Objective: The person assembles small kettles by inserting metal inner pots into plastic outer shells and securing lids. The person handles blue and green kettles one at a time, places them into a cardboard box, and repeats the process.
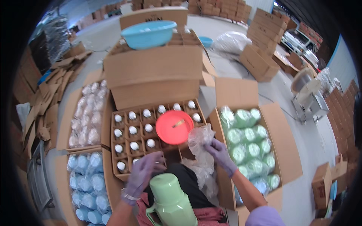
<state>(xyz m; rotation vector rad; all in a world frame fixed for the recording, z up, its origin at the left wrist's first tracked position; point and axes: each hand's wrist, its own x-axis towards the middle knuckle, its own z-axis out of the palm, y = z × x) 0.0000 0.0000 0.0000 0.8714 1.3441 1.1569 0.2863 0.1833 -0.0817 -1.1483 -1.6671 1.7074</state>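
One crinkled, translucent plastic bag [200,142] is pinched in the gloved right hand [221,153]; the left hand [145,171], fingers loosely spread, is empty beside a smooth, round-shouldered green flask [169,199], near a gridded cardboard carton [141,138].

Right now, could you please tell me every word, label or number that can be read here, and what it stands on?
Cardboard flap behind the blue basin: large dark lettering, partly hidden; I won't copy it out.
Stacked cartons at upper right: print too small and blurred to read.
Green flask: none visible.
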